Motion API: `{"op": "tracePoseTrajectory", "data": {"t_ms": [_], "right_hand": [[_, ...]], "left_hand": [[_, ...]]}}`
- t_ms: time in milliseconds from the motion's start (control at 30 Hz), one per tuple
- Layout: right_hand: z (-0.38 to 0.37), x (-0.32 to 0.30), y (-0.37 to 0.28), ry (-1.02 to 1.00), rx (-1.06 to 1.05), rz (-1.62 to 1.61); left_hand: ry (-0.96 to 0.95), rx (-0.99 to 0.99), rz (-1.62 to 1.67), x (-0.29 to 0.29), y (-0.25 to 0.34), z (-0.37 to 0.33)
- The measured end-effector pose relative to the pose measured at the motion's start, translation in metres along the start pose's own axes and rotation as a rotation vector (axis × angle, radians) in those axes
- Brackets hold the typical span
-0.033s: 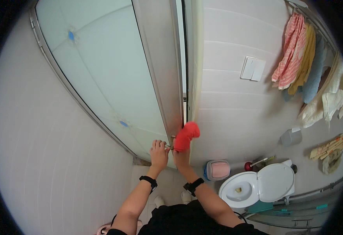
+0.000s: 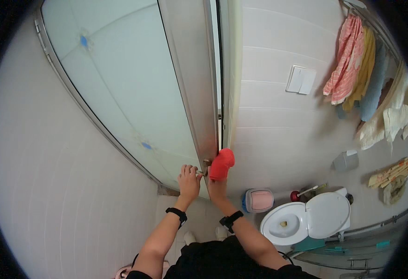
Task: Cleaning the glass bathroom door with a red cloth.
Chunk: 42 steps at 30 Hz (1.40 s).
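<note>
A frosted-glass door (image 2: pixel 120 93) in a metal frame stands slightly ajar in front of me. My left hand (image 2: pixel 189 182) is closed round the outer end of its lever handle (image 2: pixel 199 172). Just to the right, a bunched red cloth (image 2: pixel 221 166) is in my right hand (image 2: pixel 218 188), against the edge of the door frame beside the handle's round base (image 2: pixel 207 162). The cloth hides most of my right fingers.
A white wall with a light switch (image 2: pixel 300 80) and hanging towels (image 2: pixel 348 60) rises at right. Below it stand a small pink-lidded bin (image 2: pixel 262 201) and a toilet with its lid (image 2: pixel 327 216) raised. A plain wall (image 2: pixel 41 162) closes off the left.
My right hand and the red cloth have shifted slightly toward me, showing more of the handle's base. My left hand stays on the handle.
</note>
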State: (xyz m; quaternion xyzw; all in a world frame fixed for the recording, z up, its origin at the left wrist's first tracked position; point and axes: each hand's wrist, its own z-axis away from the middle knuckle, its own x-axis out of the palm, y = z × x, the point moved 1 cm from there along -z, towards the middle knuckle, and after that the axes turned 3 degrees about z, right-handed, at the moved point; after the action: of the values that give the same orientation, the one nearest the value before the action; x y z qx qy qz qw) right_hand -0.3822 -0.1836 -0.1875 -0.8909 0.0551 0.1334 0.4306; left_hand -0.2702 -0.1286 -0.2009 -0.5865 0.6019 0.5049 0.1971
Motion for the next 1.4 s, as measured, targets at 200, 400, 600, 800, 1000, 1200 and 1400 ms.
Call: {"op": "tracePoseTrajectory", "data": {"t_ms": [200,400,600,800,1000,1200,1400], "right_hand": [[-0.049,-0.026,-0.062,0.175,0.35,-0.455],[-0.098,-0.042,-0.143,0.081,0.301,-0.412],[-0.032,0.003,-0.07,0.179,0.158,0.12],[0.044,0.028,-0.02,0.382,0.477,-0.187],[0.06,0.01,0.001,0.447,0.843,-0.583],[0.064,0.023,0.006,0.464,0.646,-0.55],[0.062,0.012,0.032,0.25,0.792,-0.489]], "left_hand": [[0.018,0.037,0.006,-0.005,-0.012,0.001],[-0.041,0.097,0.116,-0.021,-0.021,0.008],[-0.176,0.137,0.308,-0.036,-0.043,0.013],[-0.143,0.23,0.25,-0.041,-0.057,0.02],[-0.223,0.239,0.272,-0.042,-0.064,0.03],[-0.183,0.237,0.337,-0.035,-0.063,0.032],[-0.136,0.227,0.266,-0.031,-0.053,0.034]]}}
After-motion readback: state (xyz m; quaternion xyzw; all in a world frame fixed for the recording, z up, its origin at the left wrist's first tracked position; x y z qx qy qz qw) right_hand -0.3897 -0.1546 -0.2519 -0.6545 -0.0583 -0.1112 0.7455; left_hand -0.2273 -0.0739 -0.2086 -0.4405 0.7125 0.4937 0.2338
